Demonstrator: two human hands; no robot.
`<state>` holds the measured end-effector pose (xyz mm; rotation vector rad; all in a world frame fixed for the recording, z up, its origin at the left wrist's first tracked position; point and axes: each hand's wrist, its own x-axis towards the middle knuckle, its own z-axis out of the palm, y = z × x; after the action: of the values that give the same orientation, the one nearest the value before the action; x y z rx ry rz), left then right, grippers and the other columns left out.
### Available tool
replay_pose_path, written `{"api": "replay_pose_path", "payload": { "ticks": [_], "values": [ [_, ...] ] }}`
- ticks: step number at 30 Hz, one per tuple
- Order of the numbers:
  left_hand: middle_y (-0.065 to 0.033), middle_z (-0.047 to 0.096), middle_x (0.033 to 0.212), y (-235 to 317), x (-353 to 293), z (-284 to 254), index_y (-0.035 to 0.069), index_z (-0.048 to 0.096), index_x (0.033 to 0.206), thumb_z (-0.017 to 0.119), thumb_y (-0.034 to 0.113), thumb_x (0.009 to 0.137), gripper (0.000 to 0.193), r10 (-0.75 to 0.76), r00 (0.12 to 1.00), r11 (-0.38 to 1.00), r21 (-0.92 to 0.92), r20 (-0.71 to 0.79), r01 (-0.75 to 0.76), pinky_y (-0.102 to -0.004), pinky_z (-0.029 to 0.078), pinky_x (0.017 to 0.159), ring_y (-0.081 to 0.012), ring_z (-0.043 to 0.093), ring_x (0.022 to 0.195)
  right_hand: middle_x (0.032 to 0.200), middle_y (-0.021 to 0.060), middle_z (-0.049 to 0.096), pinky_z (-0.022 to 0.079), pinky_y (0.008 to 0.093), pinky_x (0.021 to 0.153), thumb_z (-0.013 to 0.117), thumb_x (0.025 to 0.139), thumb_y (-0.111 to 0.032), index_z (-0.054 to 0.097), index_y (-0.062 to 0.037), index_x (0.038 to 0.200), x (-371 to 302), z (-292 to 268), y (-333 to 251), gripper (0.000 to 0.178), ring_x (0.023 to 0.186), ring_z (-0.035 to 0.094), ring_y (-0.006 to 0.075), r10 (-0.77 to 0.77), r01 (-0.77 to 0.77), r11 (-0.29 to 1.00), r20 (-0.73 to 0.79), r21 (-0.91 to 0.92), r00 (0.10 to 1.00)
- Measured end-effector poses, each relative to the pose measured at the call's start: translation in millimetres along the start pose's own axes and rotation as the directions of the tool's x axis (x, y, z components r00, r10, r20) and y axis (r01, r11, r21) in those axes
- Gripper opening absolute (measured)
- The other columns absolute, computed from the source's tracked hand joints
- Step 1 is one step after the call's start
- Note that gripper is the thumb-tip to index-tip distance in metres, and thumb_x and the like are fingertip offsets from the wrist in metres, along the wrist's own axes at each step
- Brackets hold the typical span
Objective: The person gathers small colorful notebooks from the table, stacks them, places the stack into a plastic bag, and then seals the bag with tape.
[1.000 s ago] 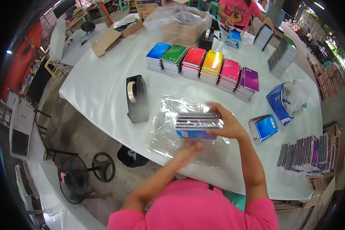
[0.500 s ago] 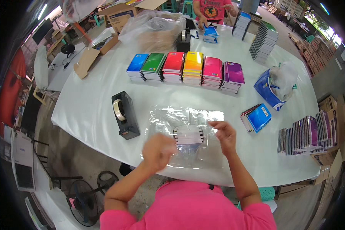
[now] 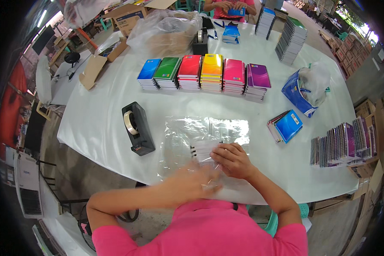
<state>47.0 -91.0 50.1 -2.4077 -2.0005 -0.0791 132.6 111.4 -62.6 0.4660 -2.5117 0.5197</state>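
Observation:
A small stack of spiral notebooks (image 3: 202,152) lies on a clear plastic sheet (image 3: 178,128) in front of me, its white page edges and black coils showing. My right hand (image 3: 234,161) is closed over the stack's right side, fingers together, with film around them. Low in front of the stack, over the near part of the sheet, my left hand (image 3: 200,181) is smeared by motion. Its fingers and anything in them cannot be made out. To the left stands a black tape dispenser (image 3: 141,132) with a roll of tape.
Beyond the sheet runs a row of notebook stacks in several colours (image 3: 201,73). At right are a blue notebook pile (image 3: 288,126), a blue bag (image 3: 295,93) and purple notebooks (image 3: 350,138). A co-worker's hands (image 3: 234,7) hold a blue notebook across the table.
My right hand has come down and left onto the stack. My left hand has swung toward me and right, below it. The co-worker now holds a blue notebook up.

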Motion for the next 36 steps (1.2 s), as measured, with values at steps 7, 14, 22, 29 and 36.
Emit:
{"api": "replay_pose_path", "payload": {
  "ticks": [7,14,22,29,36],
  "values": [
    [-0.0033,0.047,0.123,-65.5,35.4,15.1,0.015,0.067,0.084,0.057,0.024,0.078,0.015,0.000,0.995,0.998,0.061,-0.101,0.006,-0.0529,0.019,0.104,-0.0289,0.032,0.123,0.114,0.0072,0.056,0.040,0.0360,0.088,0.054,0.070,-0.003,0.059,-0.0086,0.105,-4.6,15.9,-15.4,0.035,0.108,0.052,0.0210,0.047,-0.047,0.999,-0.059,0.011,0.997],
    [-0.0068,0.046,0.120,-58.9,43.6,12.0,0.012,0.061,0.078,0.062,0.015,0.065,0.014,-0.100,0.976,0.990,0.078,-0.195,0.117,-0.0528,0.022,0.102,-0.0290,0.037,0.118,0.109,0.0053,0.054,0.038,0.0402,0.089,0.058,0.071,-0.008,0.062,-0.0154,0.098,-3.3,15.5,-18.3,0.028,0.106,0.050,0.0237,0.060,-0.061,0.998,-0.042,-0.017,0.997],
    [-0.0109,0.043,0.122,-19.0,-11.4,78.8,0.008,0.057,0.094,0.068,0.016,0.068,0.029,-0.593,0.643,0.790,-0.504,-0.484,0.349,-0.0485,0.029,0.098,-0.0299,0.040,0.114,0.108,0.0014,0.050,0.031,0.0389,0.086,0.072,0.064,-0.019,0.064,-0.0171,0.084,12.1,8.0,-18.3,0.021,0.100,0.044,0.0243,0.110,-0.110,0.994,-0.112,0.014,0.988],
    [-0.0123,0.052,0.112,-23.6,5.8,97.6,0.006,0.041,0.126,0.082,0.024,0.057,0.082,-0.836,0.528,0.377,-0.853,-0.146,0.360,-0.0326,0.039,0.090,-0.0248,0.050,0.102,0.111,0.0054,0.050,0.038,0.0401,0.084,0.074,0.066,-0.021,0.065,-0.0117,0.090,20.2,15.0,-14.2,0.028,0.107,0.042,0.0273,0.353,-0.284,0.893,-0.153,0.348,0.923],
    [-0.0095,0.060,0.098,-67.1,14.2,76.2,0.003,0.058,0.107,0.078,0.014,0.058,0.054,-0.708,0.697,0.307,-0.841,0.111,0.446,-0.0298,0.044,0.082,-0.0212,0.054,0.097,0.098,0.0048,0.052,0.044,0.0301,0.072,0.081,0.055,-0.025,0.064,-0.0094,0.101,40.3,-2.8,16.4,0.052,0.090,0.051,0.0207,0.595,-0.755,0.399,0.479,0.520,0.645]
  ]
}}
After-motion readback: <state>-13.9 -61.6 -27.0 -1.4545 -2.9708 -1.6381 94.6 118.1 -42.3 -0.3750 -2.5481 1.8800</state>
